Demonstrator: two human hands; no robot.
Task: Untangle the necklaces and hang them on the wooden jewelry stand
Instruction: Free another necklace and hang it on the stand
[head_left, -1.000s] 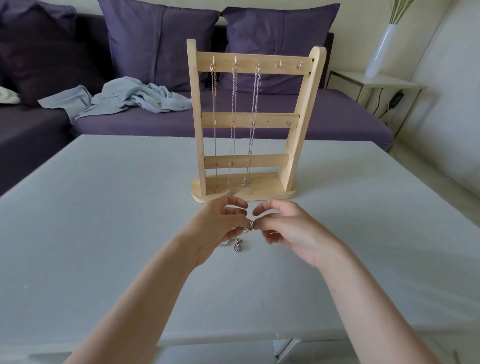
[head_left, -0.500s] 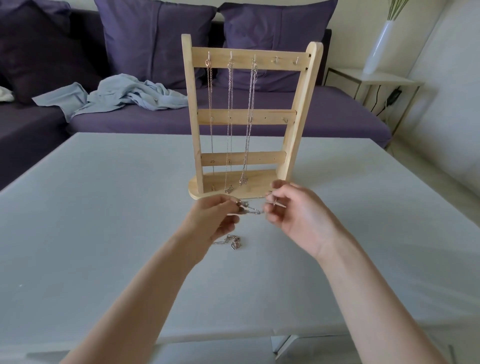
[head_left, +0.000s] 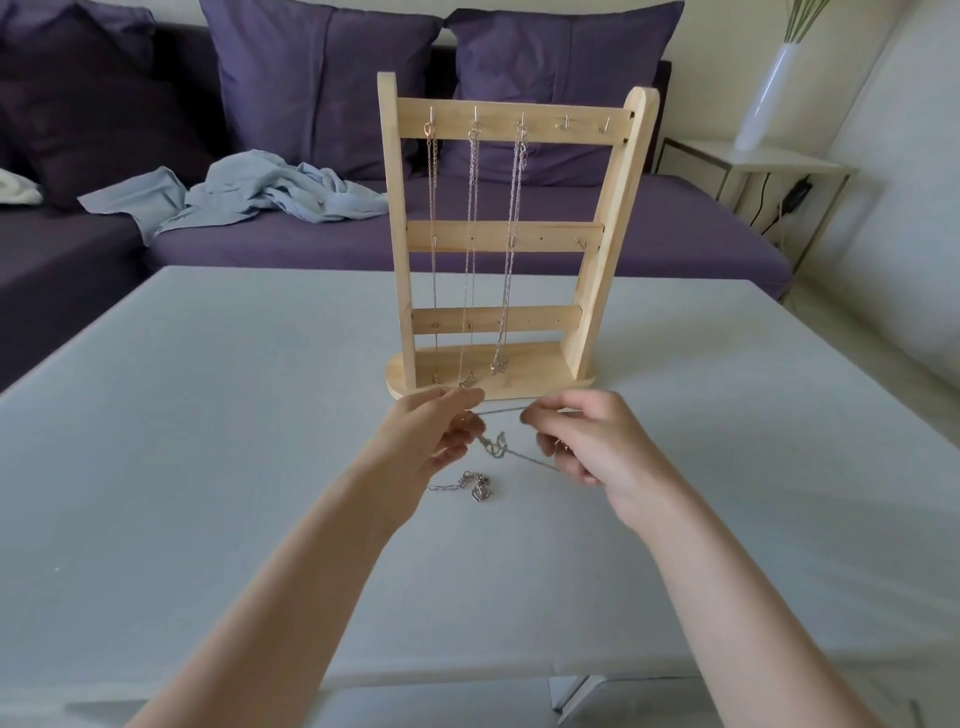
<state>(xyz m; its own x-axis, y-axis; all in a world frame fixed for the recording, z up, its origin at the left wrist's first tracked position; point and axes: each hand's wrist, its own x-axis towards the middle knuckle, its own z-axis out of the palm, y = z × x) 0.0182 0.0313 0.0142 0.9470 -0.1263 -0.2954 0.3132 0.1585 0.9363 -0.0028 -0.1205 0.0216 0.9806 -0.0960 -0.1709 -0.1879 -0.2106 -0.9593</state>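
Two pinches are applied to one thin chain (head_left: 501, 411), by the left hand (head_left: 434, 441) and the right hand (head_left: 587, 441). Being light, limp and snag-prone, it is judged best held near its ends.

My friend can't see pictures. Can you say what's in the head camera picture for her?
Two bare hands, the left hand and the right hand, pinch a thin silver necklace stretched between them above a grey table. Behind them a wooden jewelry stand holds three hanging necklaces. Another small chain pile lies on the table.
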